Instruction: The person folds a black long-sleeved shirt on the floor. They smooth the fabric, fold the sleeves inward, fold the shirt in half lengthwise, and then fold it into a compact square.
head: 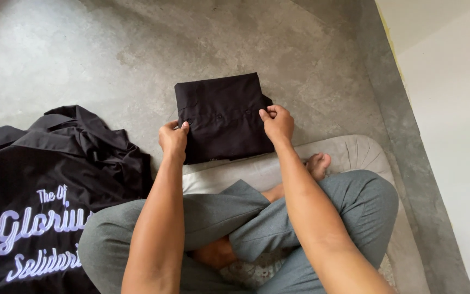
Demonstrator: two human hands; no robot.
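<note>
A: What do the hands hold?

B: The left hand [173, 137] pinches the left edge of the folded black shirt [221, 115]; the right hand [277, 123] pinches its right edge, fingers closed on cloth.

A: Where is the shirt?

B: Flat on the concrete floor [110, 49], between both grips, just beyond a grey cushion [349, 152].

A: Anything left of the left grip?

B: A crumpled black jacket [44, 185] with pale lettering, apart from the hands.

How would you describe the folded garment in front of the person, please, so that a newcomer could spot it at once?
On the grey concrete floor, just beyond the seated person's crossed legs, lies a folded black shirt, with the left hand and right hand pinching its sides. Unlike the rumpled black jacket with pale lettering beside it, it is a neat, plain, buttoned rectangle.
</note>
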